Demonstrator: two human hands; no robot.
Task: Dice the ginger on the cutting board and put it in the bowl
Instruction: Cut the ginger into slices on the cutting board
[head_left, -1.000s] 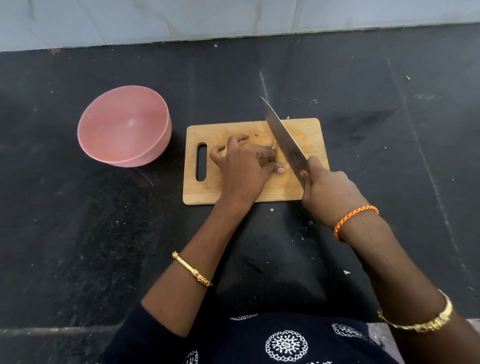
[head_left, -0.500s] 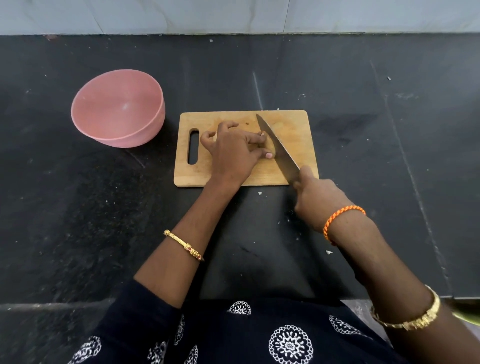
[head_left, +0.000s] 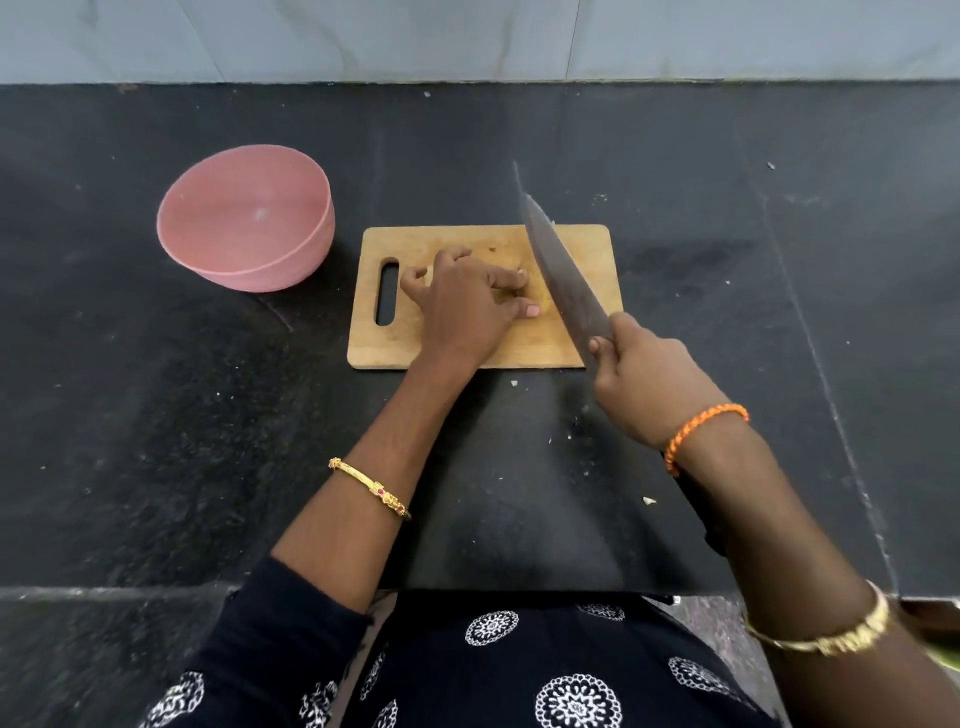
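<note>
A wooden cutting board (head_left: 587, 249) with a slot handle lies on the black counter. My left hand (head_left: 467, 306) sits on the board with curled fingers, holding down the ginger (head_left: 544, 305), of which only a pale sliver shows past my thumb. My right hand (head_left: 644, 384) grips the handle of a large knife (head_left: 563, 273). The blade slants over the board just right of my left hand, its tip raised past the board's far edge. An empty pink bowl (head_left: 247, 218) stands left of the board.
The black stone counter (head_left: 779, 260) runs wide on both sides, with small pale scraps scattered near its front. A light tiled wall (head_left: 467, 36) rises behind it. The counter's front edge is close to my body.
The knife has lifted from its lowered cutting position; its tip now points up past the board's far edge. My left hand stays on the ginger.
</note>
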